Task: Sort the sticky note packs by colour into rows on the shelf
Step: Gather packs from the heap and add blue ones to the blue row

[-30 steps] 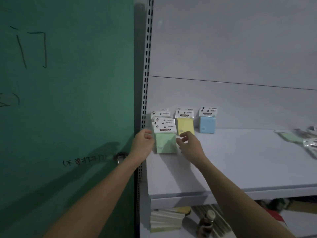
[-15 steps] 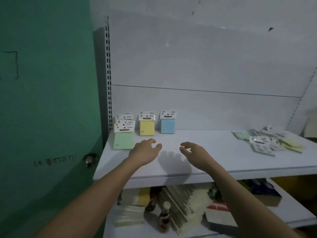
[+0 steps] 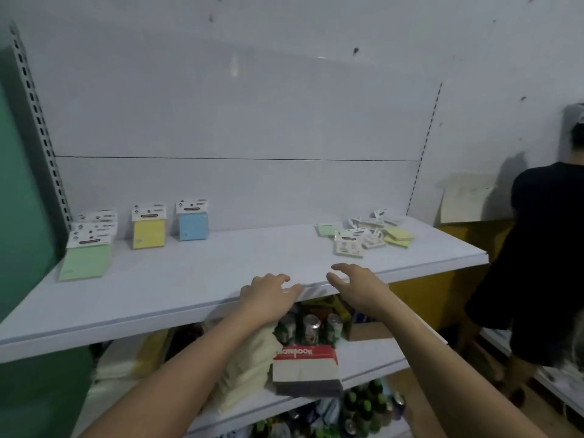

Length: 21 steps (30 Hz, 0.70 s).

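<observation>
White shelf, grey back panel, green wall left.
Sorted packs left; loose pile right; left hand and right hand with fingers spread, holding nothing.

A long white shelf runs across the middle of the frame, tilting down toward the left. At its left end, near the back, sticky note packs stand upright by colour: a row of green packs one behind another at far left, a yellow pack just to their right, then a blue pack. Well apart, at the right end of the shelf, a loose pile of mixed packs lies flat, green and yellow among them, some overlapping.
</observation>
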Available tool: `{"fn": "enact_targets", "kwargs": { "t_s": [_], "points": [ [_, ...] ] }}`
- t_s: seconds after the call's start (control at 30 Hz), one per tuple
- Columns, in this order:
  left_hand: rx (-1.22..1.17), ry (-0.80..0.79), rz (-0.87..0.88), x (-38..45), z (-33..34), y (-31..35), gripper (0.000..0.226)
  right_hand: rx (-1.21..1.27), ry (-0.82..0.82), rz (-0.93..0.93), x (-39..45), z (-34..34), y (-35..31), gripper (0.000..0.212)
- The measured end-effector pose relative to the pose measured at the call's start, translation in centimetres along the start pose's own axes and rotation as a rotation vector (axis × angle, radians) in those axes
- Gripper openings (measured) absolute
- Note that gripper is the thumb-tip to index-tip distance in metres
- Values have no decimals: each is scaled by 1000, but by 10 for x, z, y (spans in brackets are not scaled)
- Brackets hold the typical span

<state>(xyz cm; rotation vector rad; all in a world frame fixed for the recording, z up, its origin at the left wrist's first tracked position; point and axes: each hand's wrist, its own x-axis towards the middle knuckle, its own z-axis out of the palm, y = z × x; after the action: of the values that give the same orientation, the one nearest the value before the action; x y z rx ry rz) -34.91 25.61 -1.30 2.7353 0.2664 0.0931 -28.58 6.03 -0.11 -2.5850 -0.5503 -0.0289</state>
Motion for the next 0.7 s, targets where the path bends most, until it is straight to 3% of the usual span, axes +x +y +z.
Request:
{"fn": "enact_targets", "kwargs": {
  "t_s": [0.3, 0.47, 0.7],
  "points": [
    [-13, 16, 35, 87, 44, 59, 56, 12, -23, 57, 60, -3, 87, 53],
    [-88, 44, -16, 153, 69, 84, 58, -66, 41, 63, 121, -12, 119, 49],
    [-3, 127, -60, 222, 98, 117, 68, -85, 157, 98, 198, -16, 164, 41]
  ]
}}
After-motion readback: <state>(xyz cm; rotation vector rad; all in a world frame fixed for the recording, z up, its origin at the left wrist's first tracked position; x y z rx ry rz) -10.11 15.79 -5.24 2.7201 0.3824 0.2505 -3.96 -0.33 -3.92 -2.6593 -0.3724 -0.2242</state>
